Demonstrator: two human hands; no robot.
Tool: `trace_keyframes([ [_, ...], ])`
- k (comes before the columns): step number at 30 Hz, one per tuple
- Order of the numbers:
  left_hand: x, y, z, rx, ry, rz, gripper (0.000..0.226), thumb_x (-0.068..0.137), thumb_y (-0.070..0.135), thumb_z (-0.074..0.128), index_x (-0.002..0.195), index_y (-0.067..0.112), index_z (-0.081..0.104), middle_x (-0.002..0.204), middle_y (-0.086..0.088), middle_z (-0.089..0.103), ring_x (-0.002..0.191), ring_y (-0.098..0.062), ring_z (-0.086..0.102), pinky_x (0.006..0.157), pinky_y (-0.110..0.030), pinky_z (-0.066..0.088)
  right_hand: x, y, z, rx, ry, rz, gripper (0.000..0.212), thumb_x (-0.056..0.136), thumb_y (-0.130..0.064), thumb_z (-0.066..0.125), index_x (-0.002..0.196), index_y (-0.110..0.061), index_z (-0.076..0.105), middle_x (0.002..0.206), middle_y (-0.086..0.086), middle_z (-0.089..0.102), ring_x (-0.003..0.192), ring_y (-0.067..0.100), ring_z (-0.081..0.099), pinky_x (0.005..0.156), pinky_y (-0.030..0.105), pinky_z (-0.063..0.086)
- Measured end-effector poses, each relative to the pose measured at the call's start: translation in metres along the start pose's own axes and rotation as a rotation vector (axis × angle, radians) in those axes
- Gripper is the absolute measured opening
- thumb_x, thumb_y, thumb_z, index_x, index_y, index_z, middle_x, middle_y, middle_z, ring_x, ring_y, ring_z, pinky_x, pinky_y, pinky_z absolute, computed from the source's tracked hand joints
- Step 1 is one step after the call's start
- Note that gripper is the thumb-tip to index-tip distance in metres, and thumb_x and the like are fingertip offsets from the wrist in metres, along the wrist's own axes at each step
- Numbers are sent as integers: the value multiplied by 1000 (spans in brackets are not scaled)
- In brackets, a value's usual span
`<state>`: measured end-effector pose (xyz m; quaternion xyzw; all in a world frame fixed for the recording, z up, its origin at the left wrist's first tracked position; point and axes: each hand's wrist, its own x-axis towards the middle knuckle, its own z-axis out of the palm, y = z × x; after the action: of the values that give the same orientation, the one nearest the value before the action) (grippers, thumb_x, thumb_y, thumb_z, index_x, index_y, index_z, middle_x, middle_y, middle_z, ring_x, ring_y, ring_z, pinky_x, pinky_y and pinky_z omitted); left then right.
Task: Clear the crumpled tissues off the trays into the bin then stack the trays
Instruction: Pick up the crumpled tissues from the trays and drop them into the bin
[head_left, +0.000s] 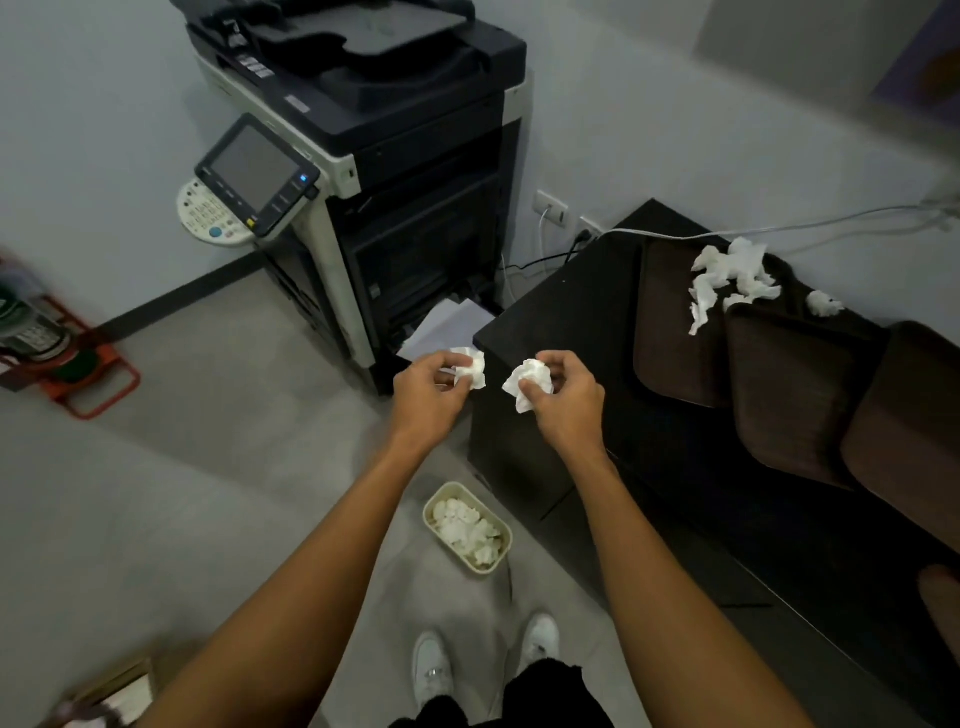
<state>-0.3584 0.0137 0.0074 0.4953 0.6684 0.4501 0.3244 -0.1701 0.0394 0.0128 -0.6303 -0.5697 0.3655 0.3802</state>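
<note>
Basically mid-clear, bin drop next.
Left hand (431, 382) and right hand (563, 395) fingers (553, 358) each pinch crumpled white tissues (470, 369); lower them over the cream rectangular bin (427, 514) and release.

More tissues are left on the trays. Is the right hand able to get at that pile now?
Probably not yet: the right hand grips a crumpled tissue, though nothing stands between it and the pile.

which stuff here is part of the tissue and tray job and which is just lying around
Job: crumpled white tissues in left hand and right hand, loose tissue pile on brown rectangular trays, cream oval bin.
Lying about: black-and-white photocopier, red metal floor stand.
</note>
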Motion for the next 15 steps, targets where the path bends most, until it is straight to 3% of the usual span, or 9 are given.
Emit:
trace_keyframes([
  [3, -6, -19, 3, -1, 13, -69, 16, 88, 11, 76, 99, 23, 76, 94, 4, 73, 77, 4, 68, 73, -12, 54, -1, 20, 16, -24, -74, 52, 37, 86, -17, 81, 115, -32, 64, 114, -6, 66, 103, 9, 65, 81, 24, 60],
  [7, -14, -59, 15, 20, 23, -196, 19, 89, 12, 75, 96, 30, 74, 89, 7, 72, 75, 4, 67, 70, -11, 52, -1, 54, 39, -42, -148, 96, 34, 86, -12, 80, 114, -25, 67, 108, -5, 69, 95, 5, 66, 71, 6, 50],
  [11, -25, -113, 35, 86, 13, -287, 17, 89, 13, 75, 97, 27, 75, 91, 5, 73, 80, 0, 67, 72, -12, 52, -2, 108, 71, -52, -212, 175, 33, 85, -11, 80, 109, -28, 68, 100, -7, 70, 98, 13, 68, 84, 28, 60],
  [15, -33, -178, 57, 104, 24, -373, 14, 89, 11, 76, 98, 22, 77, 98, 4, 75, 81, -5, 70, 72, -13, 55, -3, 169, 105, -103, -303, 229, 29, 89, -15, 75, 110, -33, 65, 108, 0, 68, 102, 18, 66, 84, 30, 59],
])
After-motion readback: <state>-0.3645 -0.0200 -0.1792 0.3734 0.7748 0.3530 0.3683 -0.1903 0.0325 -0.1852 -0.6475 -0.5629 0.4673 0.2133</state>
